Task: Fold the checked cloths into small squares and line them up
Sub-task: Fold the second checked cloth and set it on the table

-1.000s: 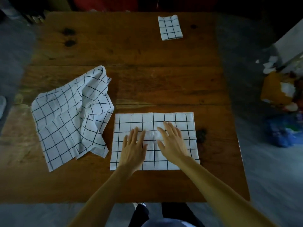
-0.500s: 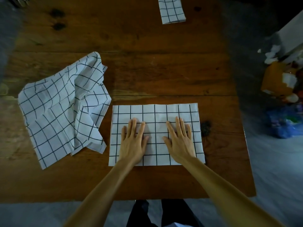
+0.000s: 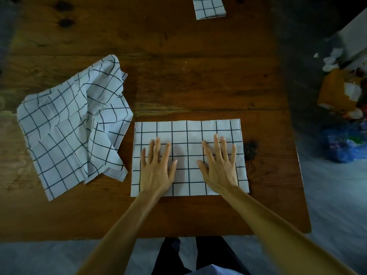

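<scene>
Left hand and right hand press flat, fingers spread, on the half-folded cloth, apparently to smooth it and set the crease.

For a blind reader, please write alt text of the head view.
Both hands, left and right, press flat on a half-folded checked cloth on a wooden table. A crumpled cloth lies left; a small folded cloth sits at the far edge.

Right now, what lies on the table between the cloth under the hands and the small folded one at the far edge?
Nothing: the head view shows only bare wooden table between the flat cloth and the folded cloth.
</scene>
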Action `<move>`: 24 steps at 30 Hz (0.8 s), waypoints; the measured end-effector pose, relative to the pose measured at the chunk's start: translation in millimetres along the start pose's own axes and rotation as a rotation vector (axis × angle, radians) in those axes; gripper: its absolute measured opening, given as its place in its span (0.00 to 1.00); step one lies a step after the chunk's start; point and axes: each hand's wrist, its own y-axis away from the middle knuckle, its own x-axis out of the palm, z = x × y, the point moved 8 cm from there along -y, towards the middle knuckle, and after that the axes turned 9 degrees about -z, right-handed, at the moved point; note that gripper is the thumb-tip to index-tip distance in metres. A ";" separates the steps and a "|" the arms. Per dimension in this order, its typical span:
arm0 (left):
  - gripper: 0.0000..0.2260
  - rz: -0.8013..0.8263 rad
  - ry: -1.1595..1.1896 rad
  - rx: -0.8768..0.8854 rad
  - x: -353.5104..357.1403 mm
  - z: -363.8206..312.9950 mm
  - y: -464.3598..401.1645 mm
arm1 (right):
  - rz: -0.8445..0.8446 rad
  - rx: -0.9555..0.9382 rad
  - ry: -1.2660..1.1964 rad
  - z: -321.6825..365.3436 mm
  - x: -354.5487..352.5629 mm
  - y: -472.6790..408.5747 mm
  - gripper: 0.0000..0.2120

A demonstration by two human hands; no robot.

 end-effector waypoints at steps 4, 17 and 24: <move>0.28 0.010 0.044 0.110 4.2 -20.9 6.1 | -0.071 -0.098 -0.072 27.7 -14.8 -1.6 0.27; 0.29 0.050 -0.005 -0.003 2.1 34.6 29.9 | 0.038 0.021 -0.029 -10.3 11.4 26.4 0.28; 0.28 -0.032 0.034 0.092 -12.1 -4.2 21.9 | 0.014 0.012 -0.031 -8.0 6.9 26.4 0.28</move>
